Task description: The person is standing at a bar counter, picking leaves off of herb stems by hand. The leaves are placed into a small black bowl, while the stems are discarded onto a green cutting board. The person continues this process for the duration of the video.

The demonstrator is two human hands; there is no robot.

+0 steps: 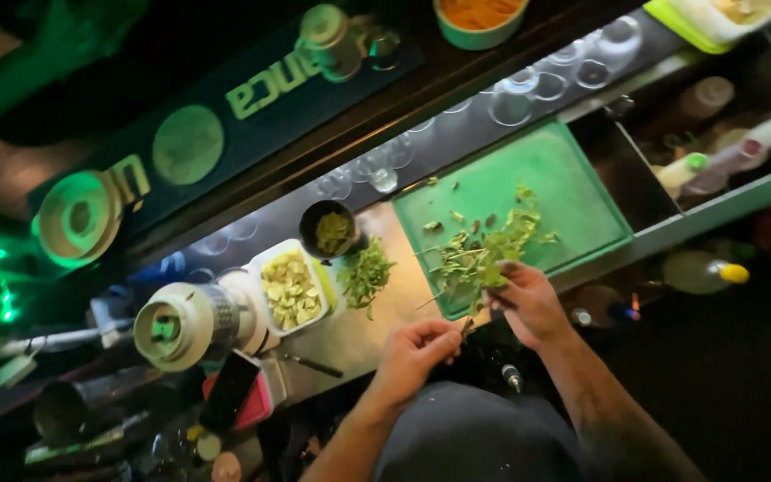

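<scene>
Both hands close: left hand pinches herb stem, right hand grips sprigs over green cutting board; strip gently.

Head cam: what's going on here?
A person stands at a bar counter picking at leafy green herbs over a green cutting board. The right hand holds a sprig at the board's near edge; the left hand pinches a stem beside it. A tub of sliced pieces sits to the left.

Beyond the right hand, green herb sprigs lie on a green cutting board; past the left hand, pale yellow slices fill a white tub.
</scene>
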